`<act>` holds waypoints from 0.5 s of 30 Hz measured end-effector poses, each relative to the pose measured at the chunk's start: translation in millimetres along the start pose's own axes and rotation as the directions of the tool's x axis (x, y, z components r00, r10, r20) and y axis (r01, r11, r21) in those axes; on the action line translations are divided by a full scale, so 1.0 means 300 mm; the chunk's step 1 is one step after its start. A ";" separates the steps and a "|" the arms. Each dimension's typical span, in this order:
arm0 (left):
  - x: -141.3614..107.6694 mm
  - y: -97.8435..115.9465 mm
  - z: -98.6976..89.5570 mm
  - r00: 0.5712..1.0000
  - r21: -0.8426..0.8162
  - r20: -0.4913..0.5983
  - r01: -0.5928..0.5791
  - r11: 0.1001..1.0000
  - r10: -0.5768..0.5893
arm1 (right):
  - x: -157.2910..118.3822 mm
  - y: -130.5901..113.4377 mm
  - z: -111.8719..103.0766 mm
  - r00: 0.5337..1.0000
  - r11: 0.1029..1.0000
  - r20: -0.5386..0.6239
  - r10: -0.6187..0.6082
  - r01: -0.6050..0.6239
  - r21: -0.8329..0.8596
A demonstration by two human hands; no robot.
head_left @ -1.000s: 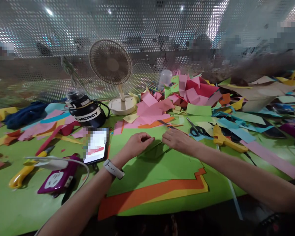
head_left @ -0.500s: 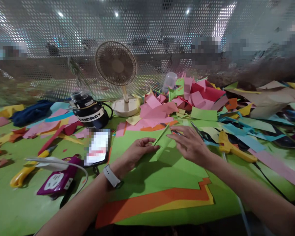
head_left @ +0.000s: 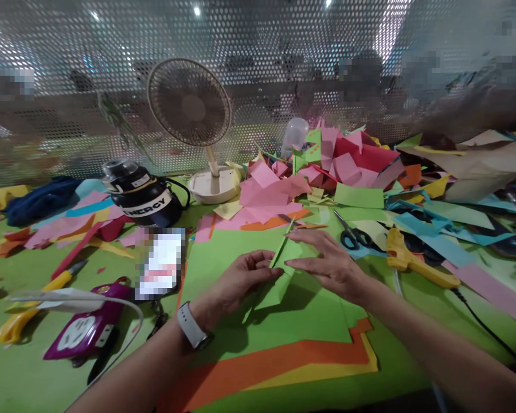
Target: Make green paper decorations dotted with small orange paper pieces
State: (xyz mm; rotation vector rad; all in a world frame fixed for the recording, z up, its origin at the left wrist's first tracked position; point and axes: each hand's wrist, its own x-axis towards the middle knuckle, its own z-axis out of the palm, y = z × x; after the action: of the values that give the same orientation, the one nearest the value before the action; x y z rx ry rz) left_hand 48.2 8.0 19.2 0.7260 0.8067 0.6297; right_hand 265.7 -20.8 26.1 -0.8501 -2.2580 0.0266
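My left hand pinches a folded piece of green paper between thumb and fingers, its narrow folded edge tilted up. My right hand is at the paper's upper right side, thumb and fingers apart, with fingertips against or very near it. Behind the right fingers shows a thin metallic thing; I cannot make out its kind or whether the hand holds it. Under both hands lies a large green sheet over an orange sheet and a yellow sheet. Scissors lie right of my right hand.
A yellow glue gun with a cord lies right. Left are a phone, a purple device with a cable, a yellow-handled tool and a black bottle. A fan and a heap of coloured paper stand behind.
The view has shifted slightly, with things at the left now further left. The right fingers have come closer to the paper, and its lower part has swung left. The left hand keeps its pinch.
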 end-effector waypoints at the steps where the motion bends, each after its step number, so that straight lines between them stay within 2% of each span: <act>1: 0.001 -0.002 0.003 1.000 -0.008 0.003 -0.005 1.000 0.005 | -0.002 0.002 0.003 1.000 1.000 0.000 0.007 -0.007 0.009; 5: 0.001 -0.015 0.011 0.999 -0.025 0.027 -0.019 1.000 0.019 | -0.005 0.009 0.006 1.000 0.999 0.013 0.001 -0.002 0.045; 9: 0.000 -0.021 0.005 1.000 0.000 -0.002 0.001 1.000 -0.001 | -0.006 0.020 0.009 1.000 0.997 -0.002 -0.004 0.004 0.080; 15: 0.002 -0.011 -0.002 1.000 0.083 -0.027 -0.005 0.997 0.007 | 0.007 0.005 0.000 0.993 0.973 0.004 0.115 -0.114 0.202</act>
State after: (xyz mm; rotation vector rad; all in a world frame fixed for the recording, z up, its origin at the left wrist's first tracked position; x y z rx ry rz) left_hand 48.7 6.5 16.0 0.7968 0.8603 0.6155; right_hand 265.5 -18.4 27.0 -0.8673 -2.1523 0.3003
